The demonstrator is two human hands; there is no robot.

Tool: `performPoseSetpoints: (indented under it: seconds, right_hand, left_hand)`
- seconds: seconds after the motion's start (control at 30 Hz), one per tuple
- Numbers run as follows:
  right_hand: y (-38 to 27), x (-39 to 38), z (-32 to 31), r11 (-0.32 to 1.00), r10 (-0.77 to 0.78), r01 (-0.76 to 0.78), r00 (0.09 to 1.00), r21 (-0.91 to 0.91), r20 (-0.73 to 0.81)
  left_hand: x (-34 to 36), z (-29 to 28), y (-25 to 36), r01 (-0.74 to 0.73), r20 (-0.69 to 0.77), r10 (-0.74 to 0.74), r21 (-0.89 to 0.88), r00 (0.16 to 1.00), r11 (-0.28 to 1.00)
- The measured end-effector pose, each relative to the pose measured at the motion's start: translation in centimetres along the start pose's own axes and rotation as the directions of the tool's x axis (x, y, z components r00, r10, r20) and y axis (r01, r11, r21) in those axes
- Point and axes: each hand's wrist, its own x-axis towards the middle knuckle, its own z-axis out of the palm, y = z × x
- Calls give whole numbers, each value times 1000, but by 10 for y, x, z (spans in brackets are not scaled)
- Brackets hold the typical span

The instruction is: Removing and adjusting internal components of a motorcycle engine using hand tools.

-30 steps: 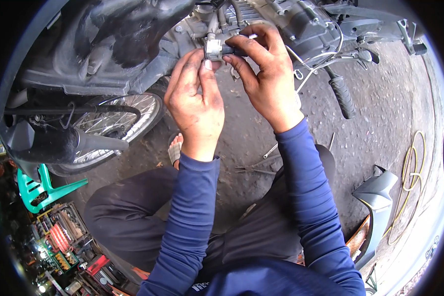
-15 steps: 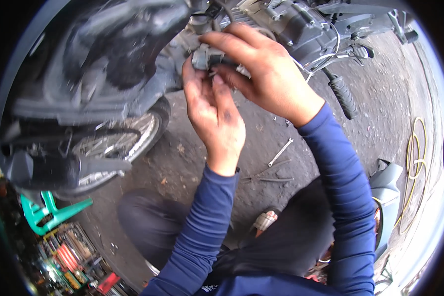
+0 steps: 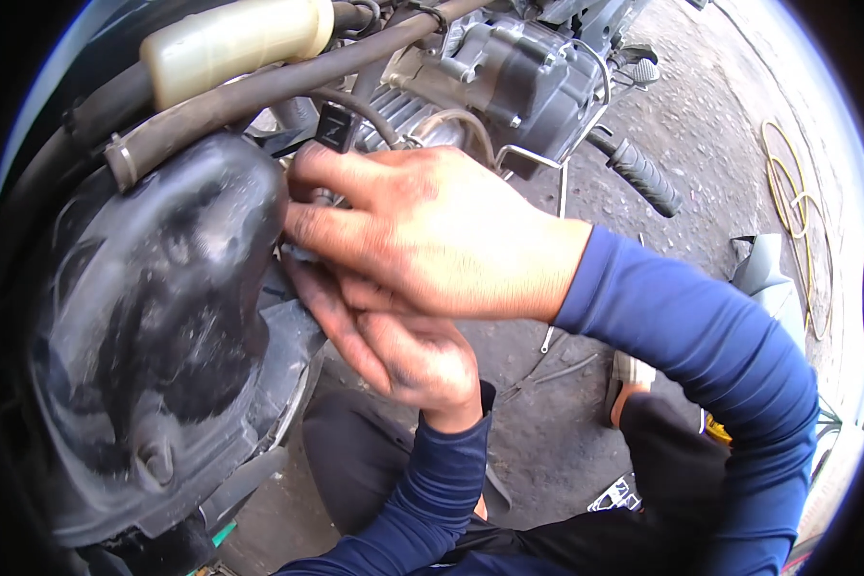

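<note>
My right hand (image 3: 413,230) reaches across the left one, its fingers bent beside the black plastic housing (image 3: 163,307) of a motorcycle. Below it my left hand (image 3: 403,355) is turned upward with fingers curled, partly covered by the right. Both hands close around something between the housing and the finned engine (image 3: 413,110). Only a sliver of metal shows between the fingers, so I cannot make out what they grip. Just above the right fingertips is a flat black square piece (image 3: 334,127).
A thick frame tube (image 3: 259,91) and a cream-coloured bottle (image 3: 235,48) run above the hands. A footrest with a ribbed rubber (image 3: 643,178) sticks out to the right. A wrench (image 3: 547,341) lies on the ground, and a yellow hose (image 3: 792,206) is coiled farther right.
My view has shifted closer to the motorcycle. Both hands have moved in beside the housing, the right now covering more of the left. The grey metal part seen between them earlier is hidden.
</note>
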Motion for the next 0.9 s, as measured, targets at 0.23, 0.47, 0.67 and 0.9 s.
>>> performPoseSetpoints:
  seconds: [0.23, 0.47, 0.67, 0.9]
  right_hand:
    - [-1, 5, 19, 988, 54, -10, 960, 156, -276]
    - [-5, 11, 39, 985, 118, -68, 936, 157, -332]
    - [-9, 10, 58, 981, 124, -30, 854, 190, -506]
    - [-7, 20, 59, 985, 58, 47, 816, 165, -575]
  left_hand:
    - [-4, -6, 2, 45, -14, -46, -64, 999, 997]
    - [-14, -6, 21, -72, 113, 60, 108, 992, 992]
    - [-17, -4, 17, -141, 55, 137, 76, 989, 987]
    - [6, 1, 18, -44, 108, 183, -739, 977, 672]
